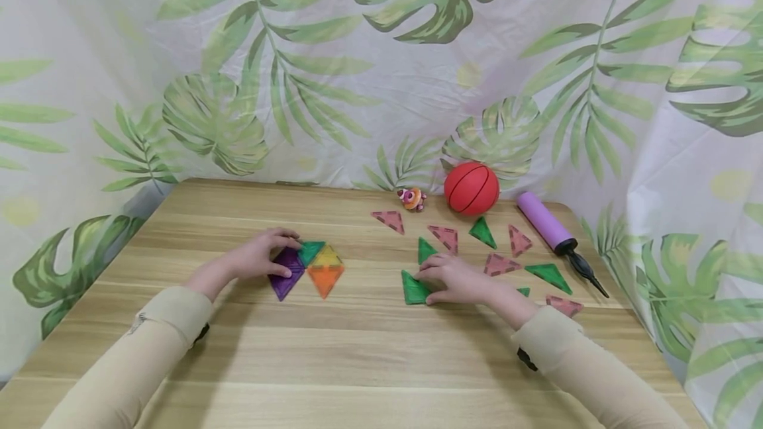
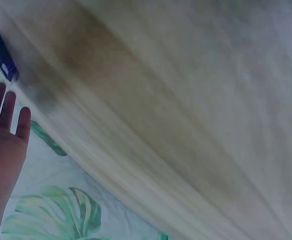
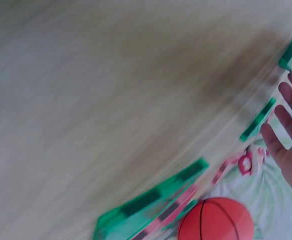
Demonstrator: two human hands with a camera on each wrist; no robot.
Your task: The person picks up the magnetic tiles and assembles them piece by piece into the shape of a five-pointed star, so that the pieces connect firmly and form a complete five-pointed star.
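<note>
My left hand rests over a purple magnetic tile piece at the table's left middle, thumb on its surface and fingers at its far edge. Against it, point to point, lie a teal triangle tile, a yellow tile and an orange triangle tile. To the right, my right hand pinches the edge of a green triangle tile between thumb and fingers. A narrower green triangle tile lies just beyond its fingertips. In the right wrist view the other fingers are spread.
Several red triangle tiles and green triangle tiles lie scattered at right. Behind them stand a red ball and a small toy figure. A purple hand pump lies near the right edge. Leaf-patterned cloth hangs behind.
</note>
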